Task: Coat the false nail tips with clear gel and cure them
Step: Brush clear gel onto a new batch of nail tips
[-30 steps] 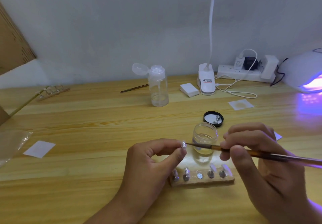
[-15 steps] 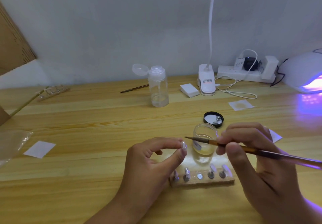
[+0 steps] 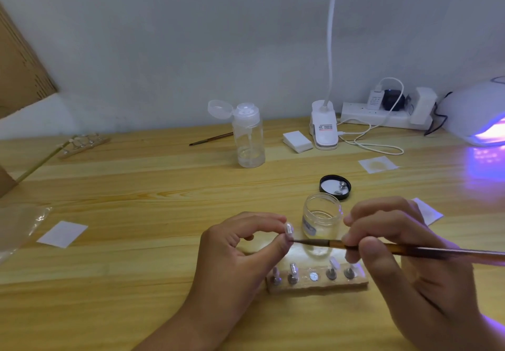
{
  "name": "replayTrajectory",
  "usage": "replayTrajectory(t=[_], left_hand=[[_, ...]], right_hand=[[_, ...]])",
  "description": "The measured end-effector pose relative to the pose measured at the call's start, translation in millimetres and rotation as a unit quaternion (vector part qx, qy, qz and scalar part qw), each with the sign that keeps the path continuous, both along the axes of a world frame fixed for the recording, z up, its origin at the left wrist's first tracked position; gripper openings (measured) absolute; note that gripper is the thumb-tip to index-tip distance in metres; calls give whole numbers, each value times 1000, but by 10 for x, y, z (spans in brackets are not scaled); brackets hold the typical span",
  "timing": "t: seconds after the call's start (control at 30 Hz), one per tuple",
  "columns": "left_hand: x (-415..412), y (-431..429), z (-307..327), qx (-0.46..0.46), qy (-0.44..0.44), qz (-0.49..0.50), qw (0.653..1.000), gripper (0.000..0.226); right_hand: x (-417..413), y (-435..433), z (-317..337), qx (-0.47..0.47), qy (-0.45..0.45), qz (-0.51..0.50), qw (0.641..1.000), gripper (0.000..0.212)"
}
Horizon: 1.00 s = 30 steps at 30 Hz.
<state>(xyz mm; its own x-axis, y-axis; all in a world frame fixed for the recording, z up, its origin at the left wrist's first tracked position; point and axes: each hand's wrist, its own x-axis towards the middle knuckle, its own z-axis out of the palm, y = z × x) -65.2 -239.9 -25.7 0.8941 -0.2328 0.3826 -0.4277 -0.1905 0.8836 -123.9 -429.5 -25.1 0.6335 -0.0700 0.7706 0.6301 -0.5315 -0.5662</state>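
Observation:
My left hand (image 3: 240, 244) pinches a clear false nail tip (image 3: 288, 229) between thumb and forefinger, held upright. My right hand (image 3: 404, 257) grips a brown gel brush (image 3: 382, 249); its bristle end touches the lower edge of that tip. Behind the brush stands the open clear gel jar (image 3: 322, 221). Below it lies a wooden holder strip (image 3: 317, 282) with several metal pegs, some carrying nail tips. The white UV lamp (image 3: 475, 113) glows purple at the far right.
The jar's black lid (image 3: 335, 187) lies behind the jar. A pump bottle (image 3: 248, 135), a spare brush (image 3: 210, 139), a white block (image 3: 297, 141), a clip lamp base (image 3: 323, 126) and a power strip (image 3: 382, 115) line the back. A second holder strip (image 3: 82, 144) and paper squares (image 3: 62, 233) lie left.
The brush tip came down from beside the jar's rim onto the lower edge of the nail tip. My left hand stayed nearly still.

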Motion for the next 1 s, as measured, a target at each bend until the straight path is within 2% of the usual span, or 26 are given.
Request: replayTrajectory(t=[0.17,0.33,0.5,0.7,0.87,1.0], left_hand=[[-7,10,2,0,2,-5,1000,10],[0,7,2,4,-1,-6,1000,9],[0,13,10,-5,7,-8,1000,5],[14,3,5,-10,9,-10,1000,6],[4,11,12,-18,16,-16,1000,7],[5,11,15,-17,12,-17,1000,11]], right_hand=[[24,11,-4,-24,11,-38,999,32],[-8,-12,-4,16,2,7,1000,34],[25,7,6,-5,6,-38,999,27],[-25,10,3,21,-6,15,1000,31],[19,6,11,-3,-2,-45,999,29],[0,17,2,9,-3,-6,1000,33]])
